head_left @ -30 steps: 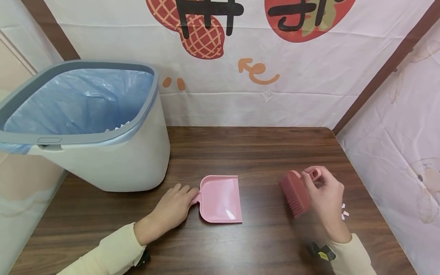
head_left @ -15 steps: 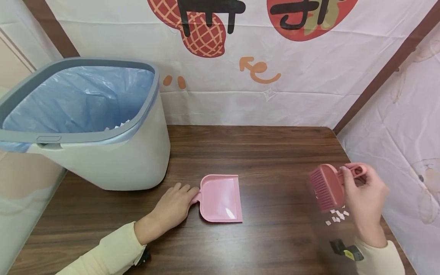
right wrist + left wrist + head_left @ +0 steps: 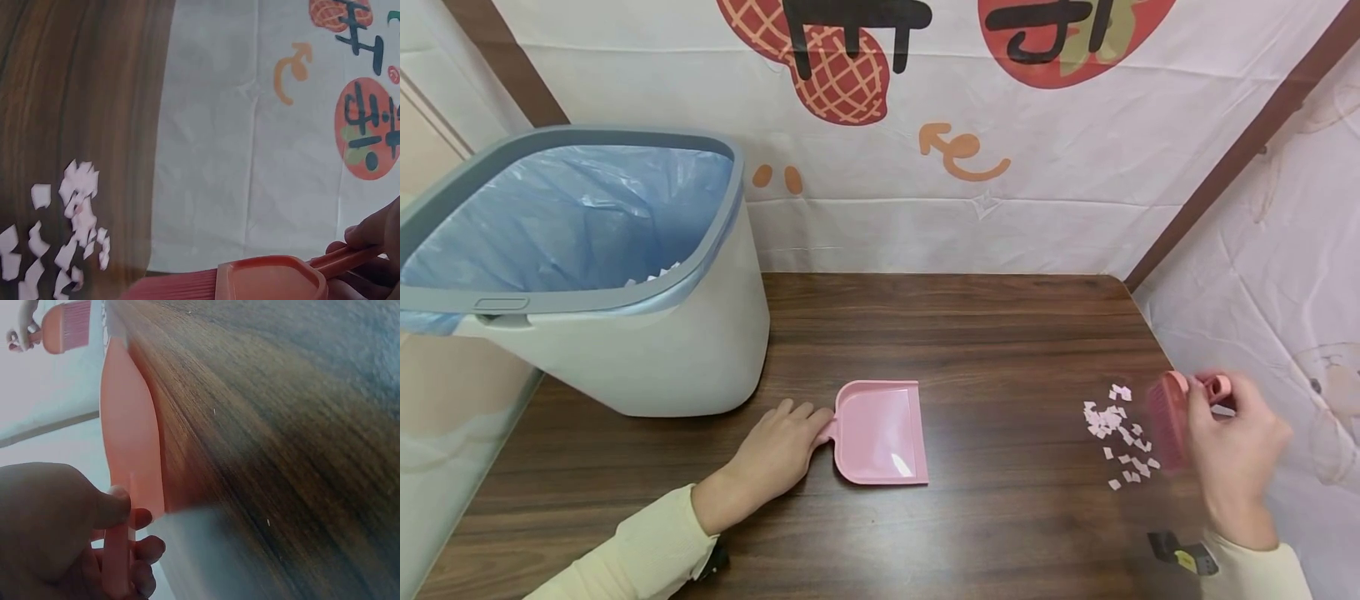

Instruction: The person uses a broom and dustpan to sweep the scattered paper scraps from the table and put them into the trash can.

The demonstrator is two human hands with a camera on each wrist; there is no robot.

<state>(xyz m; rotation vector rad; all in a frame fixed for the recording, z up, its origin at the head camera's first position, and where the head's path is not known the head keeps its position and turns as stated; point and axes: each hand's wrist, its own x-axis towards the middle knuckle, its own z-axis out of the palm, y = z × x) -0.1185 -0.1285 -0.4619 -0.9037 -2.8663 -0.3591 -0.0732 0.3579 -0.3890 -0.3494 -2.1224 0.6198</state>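
Observation:
My left hand (image 3: 778, 454) grips the handle of a pink dustpan (image 3: 880, 433), which lies on the table with its straight edge facing right. In the left wrist view, thumb and fingers wrap around the dustpan handle (image 3: 117, 556). At the right side of the table my right hand (image 3: 1240, 442) holds a pink hand brush (image 3: 1172, 421) by its handle, bristles facing left. Just left of the bristles lies a scatter of small white paper scraps (image 3: 1105, 421). The right wrist view shows the brush (image 3: 269, 278) at the bottom, with the scraps (image 3: 81, 206) at left.
A large light-grey trash bin (image 3: 700, 358) with a blue liner stands at the back left, some white scraps (image 3: 655, 275) inside it. A printed cloth (image 3: 865, 225) hangs behind the brown wooden table (image 3: 970, 333), and another cloth (image 3: 1270, 333) hangs at the right.
My right hand has carried the brush rightward, past the paper scraps, so the pile is now uncovered to its left. The left hand and dustpan have stayed in place.

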